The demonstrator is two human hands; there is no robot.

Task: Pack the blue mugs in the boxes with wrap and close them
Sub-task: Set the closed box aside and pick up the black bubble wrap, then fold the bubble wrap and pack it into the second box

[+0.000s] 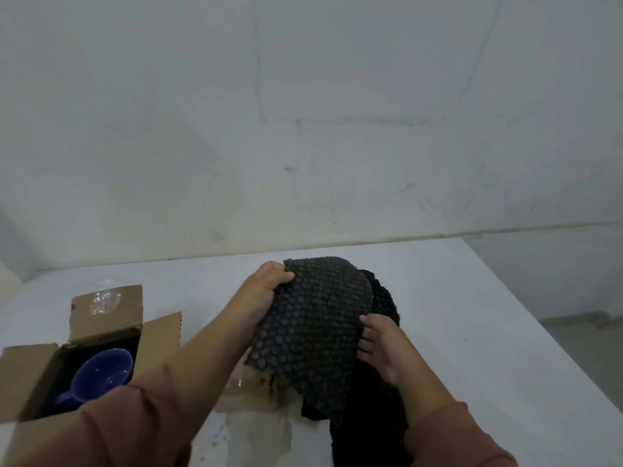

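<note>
So on my feed both hands are on the black bubble wrap (313, 325), holding it up over the white counter (472, 315). My left hand (269, 284) grips the top left edge with fingers curled over it, and my right hand (381, 345) pinches the right edge lower down. Off to the left an open cardboard box (158, 338) sits on the counter, flaps spread, with a blue mug (104, 372) tilted inside it. Some brown cardboard (249, 389) peeks out under the wrap, might be a second box, can't really tell
</note>
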